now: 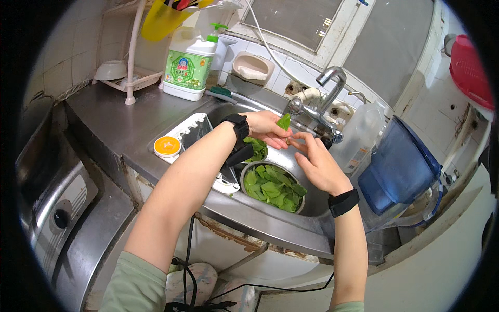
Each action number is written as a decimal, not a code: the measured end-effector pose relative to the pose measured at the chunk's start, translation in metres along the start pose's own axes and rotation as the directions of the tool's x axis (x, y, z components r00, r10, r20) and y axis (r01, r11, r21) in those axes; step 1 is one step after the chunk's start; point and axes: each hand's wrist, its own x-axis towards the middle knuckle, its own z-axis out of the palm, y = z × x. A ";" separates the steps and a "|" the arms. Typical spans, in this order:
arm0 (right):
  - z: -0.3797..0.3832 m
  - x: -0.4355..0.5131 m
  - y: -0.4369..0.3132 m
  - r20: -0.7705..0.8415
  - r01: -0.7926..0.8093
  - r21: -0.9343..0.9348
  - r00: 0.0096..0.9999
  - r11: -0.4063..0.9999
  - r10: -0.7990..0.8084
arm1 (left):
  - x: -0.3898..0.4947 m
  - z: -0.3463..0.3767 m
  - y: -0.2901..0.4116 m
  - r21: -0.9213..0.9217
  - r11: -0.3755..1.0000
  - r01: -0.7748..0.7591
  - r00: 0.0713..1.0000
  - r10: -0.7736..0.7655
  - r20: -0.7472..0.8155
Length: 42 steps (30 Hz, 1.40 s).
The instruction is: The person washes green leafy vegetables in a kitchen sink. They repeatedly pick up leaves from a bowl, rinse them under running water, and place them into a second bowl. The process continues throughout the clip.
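Note:
My left hand (269,126) is above the sink (317,208), pinching a green leaf (284,122) that points upward. Close beside its fingertips is my right hand (321,165), thumb and fingers apart, with fingertips next to the leaf's short stem. Whether they touch the stem is hard to see. Below both hands a round metal bowl (242,183) full of green leaves (275,187) sits in the sink. Behind it a second container holds more leaves (255,150), partly covered by my left wrist and its black strap (237,126).
A white rack with an orange round piece (167,146) lies across the sink's left side. A chrome faucet (331,84) rises behind. Right of the sink stand a clear plastic jug (360,132) and a blue water filter pitcher (401,167). A detergent bottle (189,66) stands at back left.

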 end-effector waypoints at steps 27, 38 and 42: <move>-0.001 -0.001 -0.017 -0.023 0.026 -0.496 0.999 0.868 -0.043 | -0.002 0.000 0.003 -0.062 0.997 -0.053 0.999 0.052 -0.014; -0.005 -0.001 -0.013 -0.080 0.059 -0.330 0.993 0.942 -0.090 | 0.004 0.001 -0.003 0.053 0.998 -0.047 0.999 0.046 0.013; 0.003 -0.001 -0.011 -0.011 0.065 -0.466 0.997 0.883 -0.079 | 0.001 0.002 0.001 -0.073 0.995 -0.065 0.997 0.069 0.048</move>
